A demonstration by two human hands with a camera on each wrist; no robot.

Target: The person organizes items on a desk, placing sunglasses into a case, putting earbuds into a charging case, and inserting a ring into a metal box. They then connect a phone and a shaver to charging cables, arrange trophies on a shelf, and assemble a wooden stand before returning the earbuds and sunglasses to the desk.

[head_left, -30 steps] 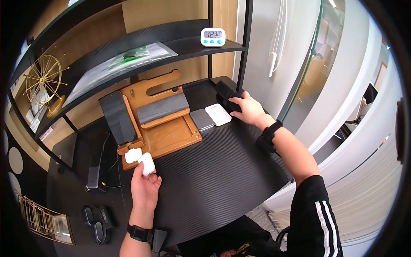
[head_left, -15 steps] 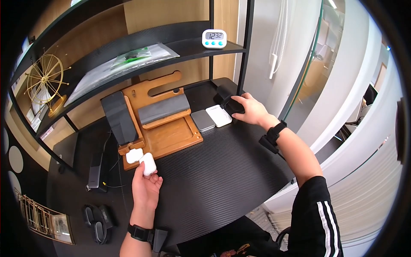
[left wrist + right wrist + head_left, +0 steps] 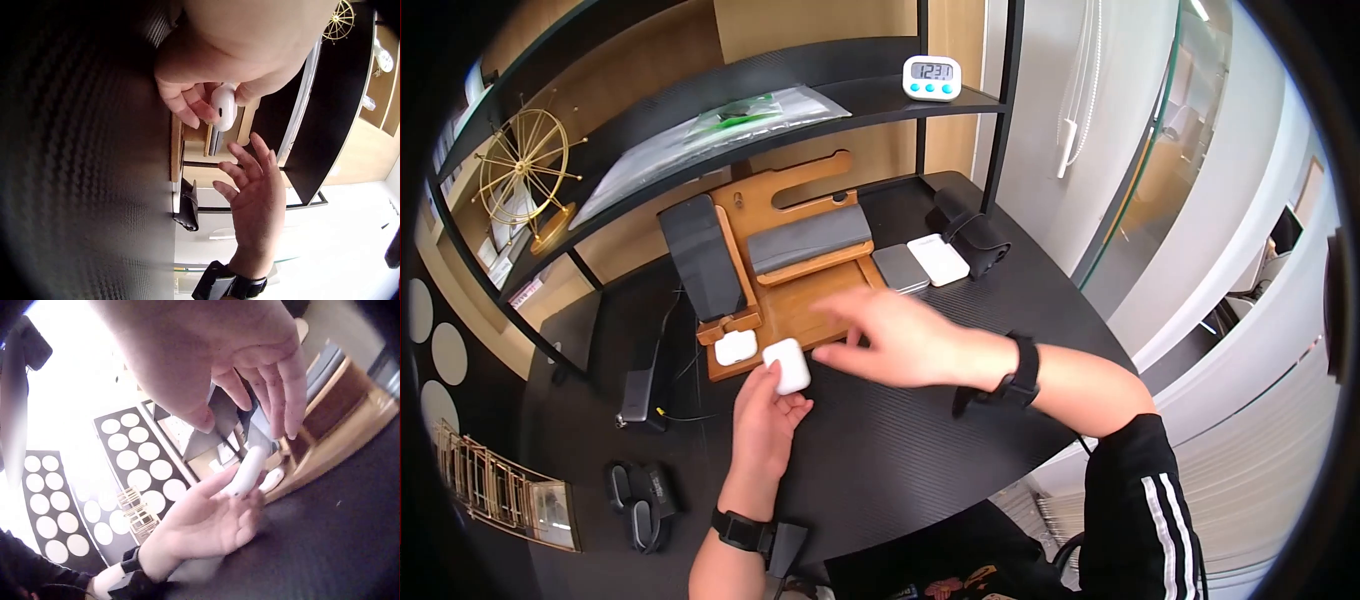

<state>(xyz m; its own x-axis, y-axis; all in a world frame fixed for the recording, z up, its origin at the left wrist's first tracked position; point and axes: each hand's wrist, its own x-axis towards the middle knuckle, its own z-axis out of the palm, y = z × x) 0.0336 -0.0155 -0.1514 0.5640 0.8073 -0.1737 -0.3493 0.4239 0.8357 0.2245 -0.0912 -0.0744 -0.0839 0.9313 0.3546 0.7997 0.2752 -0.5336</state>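
In the head view my left hand (image 3: 765, 430) pinches a white earbud case (image 3: 789, 367) between thumb and fingers, above the front edge of a wooden desk stand (image 3: 805, 297). A small dark port shows on the case (image 3: 226, 106) in the left wrist view. My right hand (image 3: 905, 342), blurred, hovers just right of the case with fingers spread and holds nothing. A second white case (image 3: 736, 347) sits on the stand's front left corner. The stand also bears a dark phone (image 3: 703, 260) and a long grey case (image 3: 810, 240).
Right of the stand lie a grey square (image 3: 898, 268), a white flat block (image 3: 940, 260) and a black banded object (image 3: 980, 243). A black shelf with a white timer (image 3: 931, 78) overhangs the desk. A power bank (image 3: 638, 396) and black devices (image 3: 640, 505) lie left.
My right hand has let go of the black object at the back right and swung left, toward the earbud case. My left hand still holds the case. The view has shifted slightly.
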